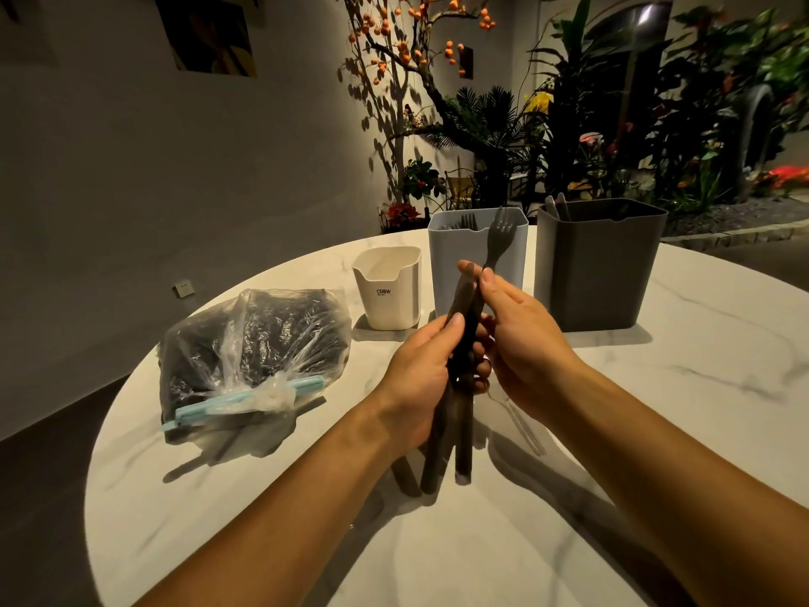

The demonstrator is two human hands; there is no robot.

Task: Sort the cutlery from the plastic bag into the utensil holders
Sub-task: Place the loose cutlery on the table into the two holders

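The sorting is partly done. The light grey holder (477, 260) already stands forks, the dark grey holder (599, 265) shows a couple of handles, and the white holder (387, 286) looks empty. The left hand (416, 378) grips a bundle of dark cutlery (459, 387) above the desk (700, 387); the right hand (521, 339) pinches one fork (499, 243) out of it. The clipped plastic bag (254, 357) remains bulging, so much is left.
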